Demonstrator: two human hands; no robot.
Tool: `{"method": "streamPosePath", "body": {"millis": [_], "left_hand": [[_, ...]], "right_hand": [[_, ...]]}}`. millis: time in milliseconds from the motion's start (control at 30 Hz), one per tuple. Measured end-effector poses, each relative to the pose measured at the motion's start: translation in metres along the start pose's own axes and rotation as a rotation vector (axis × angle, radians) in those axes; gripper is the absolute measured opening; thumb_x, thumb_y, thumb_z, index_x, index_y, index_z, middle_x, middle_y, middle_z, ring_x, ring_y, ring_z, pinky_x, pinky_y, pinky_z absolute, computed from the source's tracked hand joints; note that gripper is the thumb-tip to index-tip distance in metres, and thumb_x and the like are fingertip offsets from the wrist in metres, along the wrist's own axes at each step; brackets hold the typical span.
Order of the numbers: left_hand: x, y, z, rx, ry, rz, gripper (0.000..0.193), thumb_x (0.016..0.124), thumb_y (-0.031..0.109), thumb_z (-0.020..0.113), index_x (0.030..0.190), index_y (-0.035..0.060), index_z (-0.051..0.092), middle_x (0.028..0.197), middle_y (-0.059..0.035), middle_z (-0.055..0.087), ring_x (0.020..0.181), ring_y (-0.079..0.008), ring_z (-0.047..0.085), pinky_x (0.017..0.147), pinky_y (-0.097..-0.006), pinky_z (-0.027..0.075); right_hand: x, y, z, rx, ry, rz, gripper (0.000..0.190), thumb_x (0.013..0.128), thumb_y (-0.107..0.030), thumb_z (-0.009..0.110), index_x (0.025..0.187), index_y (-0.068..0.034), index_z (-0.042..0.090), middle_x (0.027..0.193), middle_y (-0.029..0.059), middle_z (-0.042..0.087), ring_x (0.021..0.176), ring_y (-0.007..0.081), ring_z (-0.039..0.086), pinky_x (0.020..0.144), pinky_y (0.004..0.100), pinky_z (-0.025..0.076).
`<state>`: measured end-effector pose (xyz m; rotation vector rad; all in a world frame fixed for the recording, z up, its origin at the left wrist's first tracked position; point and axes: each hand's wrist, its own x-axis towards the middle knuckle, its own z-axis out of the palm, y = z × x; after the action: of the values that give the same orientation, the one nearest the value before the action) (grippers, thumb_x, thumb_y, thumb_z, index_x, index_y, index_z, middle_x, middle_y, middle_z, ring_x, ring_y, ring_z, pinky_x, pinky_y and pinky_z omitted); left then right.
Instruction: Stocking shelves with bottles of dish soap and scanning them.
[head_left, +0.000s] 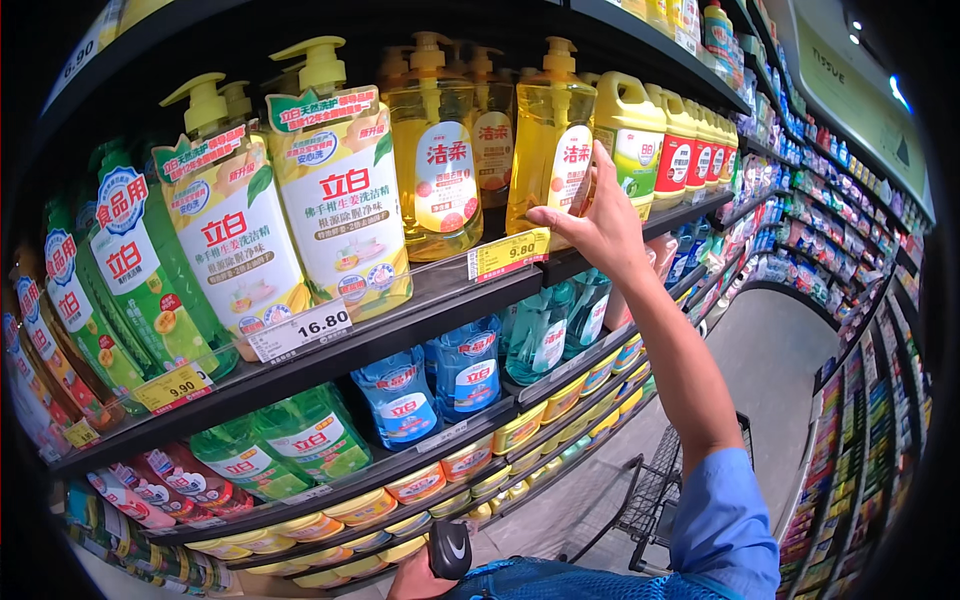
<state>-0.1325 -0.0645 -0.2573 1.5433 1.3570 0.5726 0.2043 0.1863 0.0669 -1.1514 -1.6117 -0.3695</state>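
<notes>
A clear pump bottle of yellow dish soap (535, 127) stands near the front edge of the upper shelf, tilted in this view. My right hand (585, 210) has its thumb across the bottle's lower front and its fingers along the right side. Part of the bottle's label is covered by my fingers. To its left is a matching pump bottle (405, 161), with more of the kind behind. Low in the view, my left hand (417, 576) holds a black handheld device (450, 551); its lower part and most of that hand are cut off.
White-labelled pump bottles (341, 217) fill the shelf's left, yellow jugs (634, 135) its right. A price tag (510, 255) sits on the shelf edge (450, 289). Blue bottles (466, 375) and tubs (364, 506) occupy lower shelves. A wire shopping cart (651, 487) stands in the aisle.
</notes>
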Motion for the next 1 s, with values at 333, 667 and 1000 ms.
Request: {"method": "streamPosePath", "body": {"millis": [333, 667, 1000], "left_hand": [[0.002, -0.017, 0.003, -0.124, -0.043, 0.058, 0.067, 0.074, 0.025, 0.082, 0.132, 0.0060, 0.054, 0.120, -0.0120, 0.066, 0.109, -0.0202, 0.062, 0.093, -0.0345, 0.048], [0.016, -0.029, 0.011, -0.023, -0.050, 0.059, 0.072, 0.072, 0.025, 0.084, 0.134, 0.0068, 0.053, 0.122, -0.0118, 0.065, 0.111, -0.0211, 0.061, 0.094, -0.0352, 0.048], [0.021, -0.022, 0.011, 0.044, -0.055, 0.085, 0.078, 0.069, 0.028, 0.084, 0.137, 0.0065, 0.052, 0.128, -0.0142, 0.062, 0.117, -0.0238, 0.059, 0.098, -0.0362, 0.046]], "right_hand": [[-0.007, -0.003, -0.011, -0.101, 0.195, -0.196, 0.057, 0.080, -0.037, 0.078, 0.115, 0.000, 0.053, 0.097, 0.0164, 0.061, 0.086, 0.0327, 0.061, 0.078, 0.0410, 0.049], [0.003, 0.005, -0.014, 0.004, -0.099, -0.219, 0.032, 0.098, -0.025, 0.055, 0.079, 0.001, 0.058, 0.072, 0.0184, 0.054, 0.071, 0.0350, 0.056, 0.064, 0.0408, 0.043], [0.001, 0.012, -0.011, 0.070, -0.093, -0.188, 0.027, 0.095, -0.021, 0.061, 0.081, 0.002, 0.059, 0.067, 0.0166, 0.053, 0.060, 0.0307, 0.053, 0.057, 0.0376, 0.042]]}}
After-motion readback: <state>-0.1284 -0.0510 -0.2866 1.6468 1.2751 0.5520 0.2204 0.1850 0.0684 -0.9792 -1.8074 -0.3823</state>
